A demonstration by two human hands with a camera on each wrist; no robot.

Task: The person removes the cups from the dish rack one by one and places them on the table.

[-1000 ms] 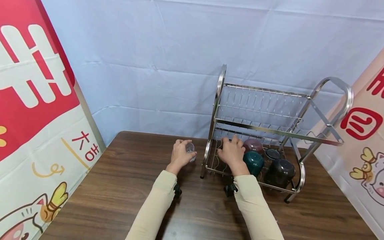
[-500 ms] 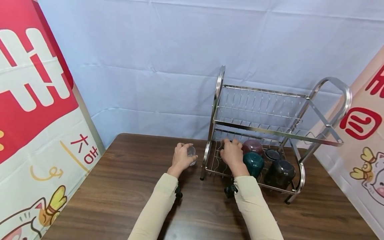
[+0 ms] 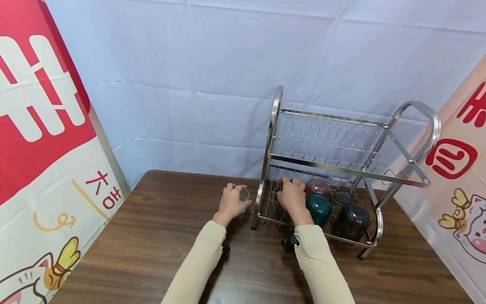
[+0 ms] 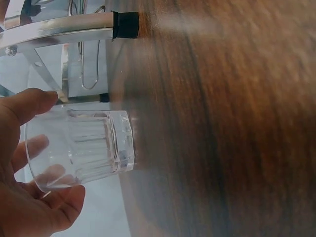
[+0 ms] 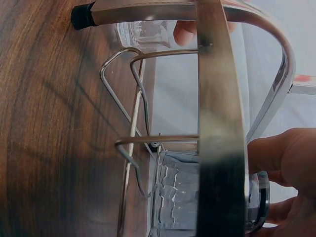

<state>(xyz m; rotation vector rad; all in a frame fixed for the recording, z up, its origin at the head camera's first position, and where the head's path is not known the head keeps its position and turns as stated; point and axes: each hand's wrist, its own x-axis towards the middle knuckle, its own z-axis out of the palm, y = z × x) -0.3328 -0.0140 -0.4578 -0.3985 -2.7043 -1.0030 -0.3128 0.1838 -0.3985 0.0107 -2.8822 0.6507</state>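
Observation:
In the head view my left hand (image 3: 230, 202) is around a clear drinking glass (image 3: 244, 197) just left of the rack. The left wrist view shows this glass (image 4: 94, 143) upright, its thick base at the tabletop, thumb on one side and fingers on the other. My right hand (image 3: 293, 198) reaches into the lower tier of the metal dish rack (image 3: 322, 165). There, in the right wrist view, its fingers (image 5: 276, 153) grip the base end of an upside-down clear ribbed glass (image 5: 175, 192). A rack bar covers part of that glass.
Beside the right hand on the lower tier sit a teal cup (image 3: 319, 207), a purplish cup (image 3: 317, 187), a dark glass (image 3: 342, 197) and a large dark cup (image 3: 353, 221). The upper tier's front rail (image 3: 341, 169) overhangs them. A black-capped rack leg (image 3: 253, 227) stands near the left glass.
The left hand and its glass have shifted slightly right, nearer the rack leg. The right hand's fingers have drawn closer together over the rack's left end. The head view has shifted slightly.

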